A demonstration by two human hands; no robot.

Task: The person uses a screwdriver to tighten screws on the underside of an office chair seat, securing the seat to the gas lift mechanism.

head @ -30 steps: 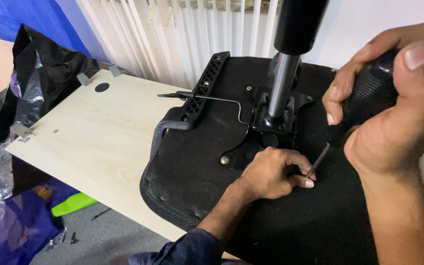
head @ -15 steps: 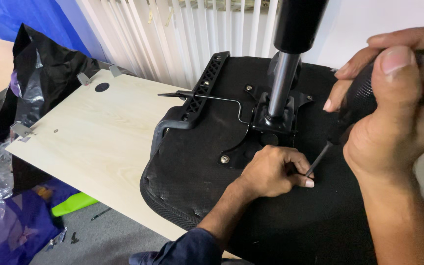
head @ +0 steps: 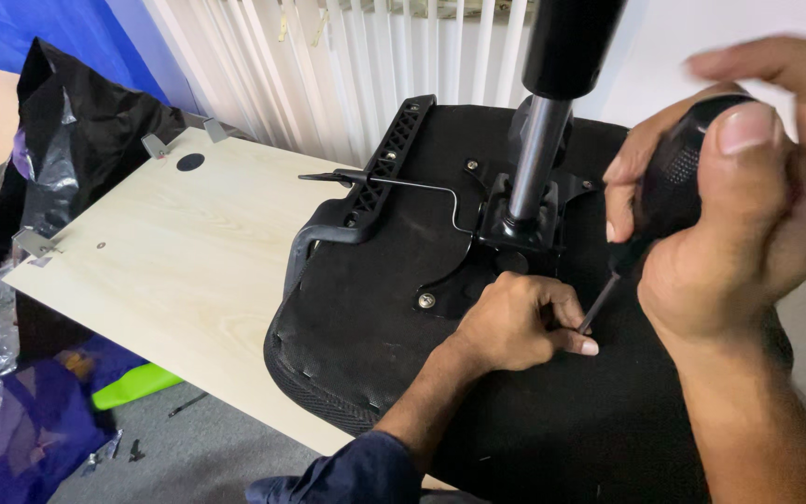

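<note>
The right hand (head: pixel 748 215), large at the right of the frame, is wrapped around the black handle of a screwdriver (head: pixel 673 187), fingers and thumb clamped on the grip. The thin shaft slants down and left, its tip meeting the underside of a black chair seat (head: pixel 366 317) near the centre of the frame. The left hand (head: pixel 515 322), coming up from the bottom edge in a dark blue sleeve (head: pixel 347 476), rests on the seat with its fingers curled together and pinched around the lower end of the shaft; whatever sits under the tip is hidden by the fingers.

The seat lies upside down on a pale wooden board (head: pixel 179 261) that fills the left middle of the frame. A metal column (head: pixel 534 159) rises from a black plate at the seat's centre toward the top edge, and a screw head (head: pixel 427 301) shows just left of the left hand. A black armrest bracket (head: pixel 366 196) runs along the seat's upper left edge. Black plastic wrap (head: pixel 58 159) sits at the upper left, and white blinds (head: pixel 366 65) hang behind.
</note>
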